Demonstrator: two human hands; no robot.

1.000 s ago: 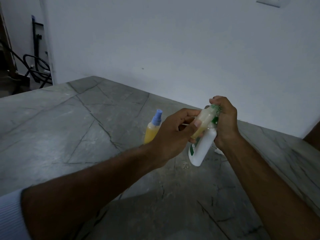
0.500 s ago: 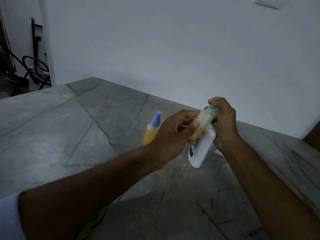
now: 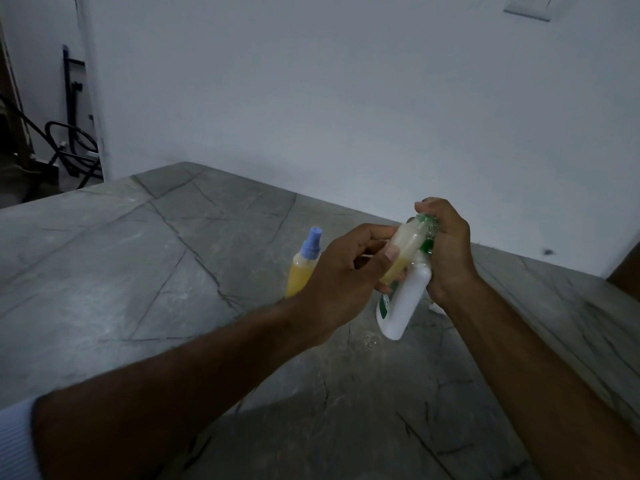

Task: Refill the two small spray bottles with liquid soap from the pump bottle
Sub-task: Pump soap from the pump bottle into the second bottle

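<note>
Progress: 1 small clear plastic spray bottle with a blue nozzle (image 3: 302,266) stands capped on the grey veined stone tabletop (image 3: 145,271), filled with yellow liquid nearly to its shoulder, so it looks finished. The 2nd small clear spray bottle (image 3: 403,251) is uncapped and only partly full: yellow liquid at its lower end, pale foam above.
Remaining: by my reading, topping up the 2nd bottle, then fitting its nozzle; that nozzle is not identifiable in view.
Pump bottle: the white plastic pump bottle with a green head and green label (image 3: 403,303) leans to the right, its base at or just above the tabletop, right of the blue-nozzled bottle.
Left hand: the left hand (image 3: 346,271) holds the 2nd bottle tilted, thumb across its side, its mouth up against the green pump head.
Right hand: the right hand (image 3: 448,251) is curled over the green pump head, fingers closed around it, apparently pressing.
Spill: a small wet patch (image 3: 369,341) lies on the tabletop near the pump bottle's base.
Far side: a white wall (image 3: 346,98) behind the tabletop.
</note>
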